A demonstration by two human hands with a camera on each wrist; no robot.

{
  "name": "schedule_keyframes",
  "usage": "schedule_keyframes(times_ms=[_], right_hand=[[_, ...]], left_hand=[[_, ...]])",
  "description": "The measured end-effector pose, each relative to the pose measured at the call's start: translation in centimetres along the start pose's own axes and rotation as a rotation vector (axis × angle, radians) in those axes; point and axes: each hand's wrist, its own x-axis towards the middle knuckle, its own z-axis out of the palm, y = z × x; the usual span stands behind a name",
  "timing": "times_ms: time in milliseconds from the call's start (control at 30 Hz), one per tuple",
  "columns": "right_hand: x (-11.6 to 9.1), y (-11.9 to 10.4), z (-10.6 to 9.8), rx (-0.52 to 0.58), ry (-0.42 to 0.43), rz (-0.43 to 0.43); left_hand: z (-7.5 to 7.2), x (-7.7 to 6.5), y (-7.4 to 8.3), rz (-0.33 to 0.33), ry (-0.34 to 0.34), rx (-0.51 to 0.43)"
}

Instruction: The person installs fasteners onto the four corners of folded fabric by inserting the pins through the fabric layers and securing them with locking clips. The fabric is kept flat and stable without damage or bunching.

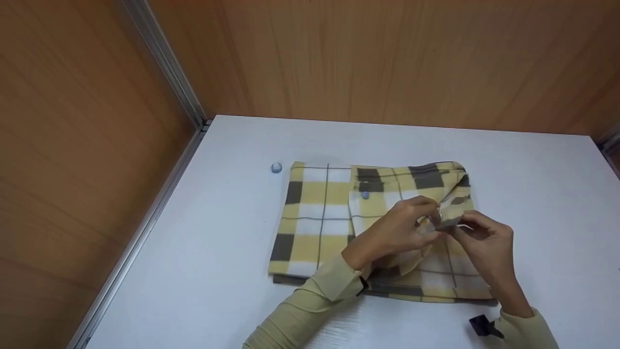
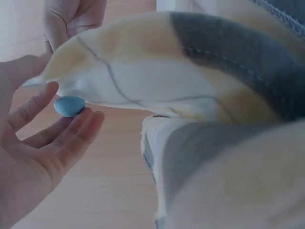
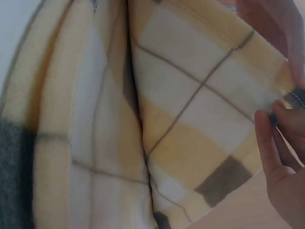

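Note:
A folded plaid cloth (image 1: 310, 225) in yellow, white and grey lies on the white table, its right part lifted and bunched. My left hand (image 1: 409, 225) pinches the lifted edge between thumb and forefinger. In the left wrist view, a light-blue rounded knob (image 2: 69, 106) sits under that edge, against the left fingers. From the other side my right hand (image 1: 487, 237) pinches the same edge. The right wrist view shows a small dark-blue piece (image 3: 273, 119) between its thumb and finger, partly hidden.
One blue round knob (image 1: 276, 167) lies on the table (image 1: 208, 218) just left of the cloth. Another small blue knob (image 1: 365, 195) sits on the cloth's upper middle. Wooden panels (image 1: 363, 63) stand behind and at the left, with a metal rail (image 1: 167, 63) in the corner.

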Motion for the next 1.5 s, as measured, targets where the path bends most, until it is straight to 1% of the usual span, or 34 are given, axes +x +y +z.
schedule_keyframes(times_ms=[67,133,200,233,333,500,633,833,900,1000,1033,1167,1267,1400,1500], right_hand=[[0.0,0.2,0.0,0.031,-0.019,0.016],[0.2,0.1,0.0,0.04,-0.029,0.02],[0.3,-0.2,0.1,0.087,-0.037,0.022],[0.3,-0.4,0.2,0.089,-0.04,0.023],[0.4,-0.9,0.4,0.102,-0.05,0.026],[0.6,-0.8,0.3,0.119,-0.068,0.011],[0.5,-0.7,0.1,0.103,-0.062,0.011],[0.2,-0.6,-0.3,0.026,-0.056,0.032],[0.1,-0.5,-0.5,0.015,-0.058,0.037],[-0.1,-0.5,-0.7,-0.011,-0.059,0.041],[-0.1,-0.4,-0.8,-0.002,-0.061,0.04],[-0.3,-0.5,-1.1,0.001,-0.066,0.037],[-0.5,-0.5,-1.3,-0.022,-0.063,0.033],[-0.7,-0.5,-1.6,-0.091,-0.052,0.034],[-0.8,-0.6,-1.9,-0.153,-0.044,0.057]], left_hand=[[-0.2,0.0,-0.1,0.014,0.012,0.001],[-0.4,0.1,-0.3,0.014,0.02,-0.023],[-0.6,0.1,-0.4,0.017,0.03,-0.047],[-0.8,0.1,-0.5,0.017,0.032,-0.06],[-1.2,0.1,-0.7,-0.001,0.053,-0.07],[-2.0,-0.2,-1.1,-0.042,0.1,-0.091],[-2.4,-0.4,-1.7,-0.058,0.151,-0.125],[-3.1,-0.7,-2.7,-0.079,0.204,-0.115],[-3.4,-0.8,-3.1,-0.1,0.22,-0.117],[-4.0,-1.2,-3.6,-0.139,0.25,-0.158],[-4.2,-1.3,-3.7,-0.151,0.26,-0.177],[-5.6,-1.8,-3.2,-0.214,0.293,-0.246],[-6.2,-2.3,-3.4,-0.263,0.313,-0.283],[-5.4,-3.1,-5.9,-0.317,0.337,-0.276],[-4.7,-3.7,-7.7,-0.349,0.353,-0.255]])
